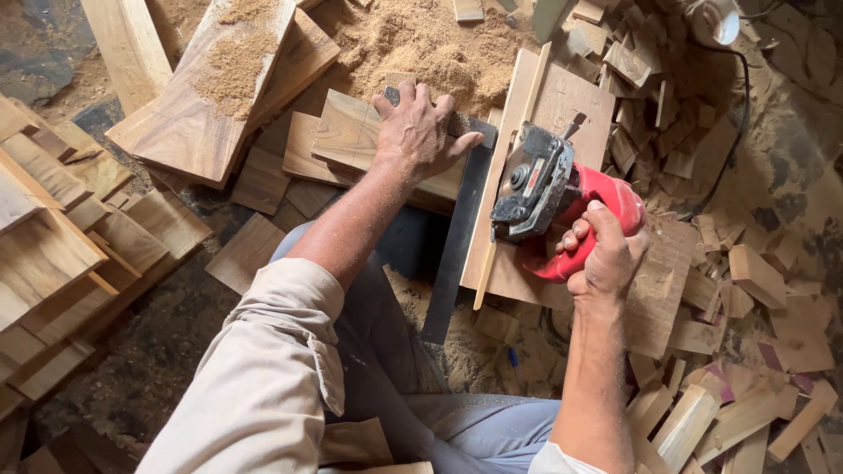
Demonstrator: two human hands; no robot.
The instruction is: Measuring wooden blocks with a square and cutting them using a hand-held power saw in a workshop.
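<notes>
While the left hand [420, 132] lies flat, fingers spread, pinning a short wooden board [360, 136] to the floor, the right hand [606, 254] has its fingers wrapped around a red power saw [562, 206] resting on a pale plank [562, 114]. Judging by this, a cut is underway; steady guidance along the plank's thin strip [509, 175] is needed.

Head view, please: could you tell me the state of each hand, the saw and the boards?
Left hand: flat, pressing on a wooden block.
Right hand: closed around the red power saw.
Red power saw: resting on a pale board.
Sawdust: piled behind the block.
</notes>
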